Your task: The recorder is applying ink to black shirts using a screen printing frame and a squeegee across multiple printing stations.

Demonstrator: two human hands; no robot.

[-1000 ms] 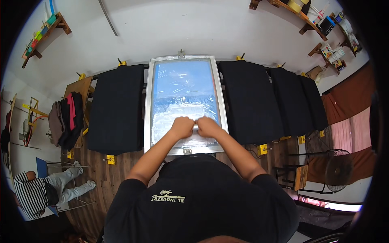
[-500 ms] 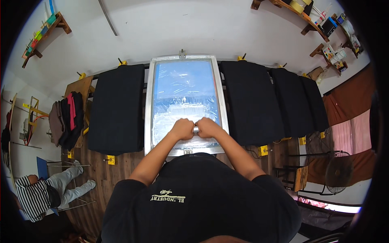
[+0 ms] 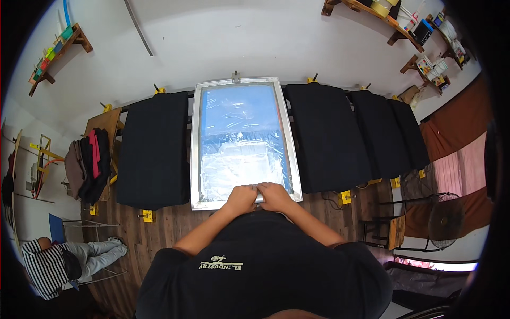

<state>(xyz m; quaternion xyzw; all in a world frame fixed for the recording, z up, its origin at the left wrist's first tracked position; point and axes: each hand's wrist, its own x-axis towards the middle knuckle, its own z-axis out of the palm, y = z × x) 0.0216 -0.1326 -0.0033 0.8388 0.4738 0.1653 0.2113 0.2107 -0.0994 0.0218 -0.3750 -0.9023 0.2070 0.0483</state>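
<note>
Left hand (image 3: 241, 198) and right hand (image 3: 275, 195) side by side, fingers curled, forearms angled inward.

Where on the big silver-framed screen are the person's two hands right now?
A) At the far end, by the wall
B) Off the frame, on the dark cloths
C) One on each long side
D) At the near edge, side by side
D: the left hand and right hand sit together on a grey handle at the near edge of the screen frame.
</note>
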